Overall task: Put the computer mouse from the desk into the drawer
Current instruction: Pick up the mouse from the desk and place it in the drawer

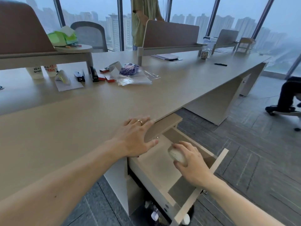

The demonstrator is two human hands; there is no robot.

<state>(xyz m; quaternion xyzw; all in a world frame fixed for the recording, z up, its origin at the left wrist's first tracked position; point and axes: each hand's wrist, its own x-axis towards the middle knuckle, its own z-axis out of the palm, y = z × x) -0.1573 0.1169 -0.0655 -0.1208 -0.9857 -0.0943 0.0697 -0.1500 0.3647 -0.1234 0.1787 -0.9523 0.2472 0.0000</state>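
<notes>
The white computer mouse (177,155) is inside the pulled-out light wooden drawer (154,170), low over its bottom. My right hand (191,162) is curled over the mouse, thumb and fingers gripping its sides. Whether the mouse touches the drawer floor cannot be told. My left hand (136,136) lies flat on the desk (65,128) at its front edge, just left of the drawer, fingers spread and holding nothing. The drawer front (202,185) juts out toward the lower right.
Far across the desk lie paper cups (36,72), staplers and small boxes (94,75), plastic bags (130,70) and a black pen (220,64). A person stands behind the divider (171,35). Another person's legs on a chair (288,98) are at the right. A bin (154,214) sits under the drawer.
</notes>
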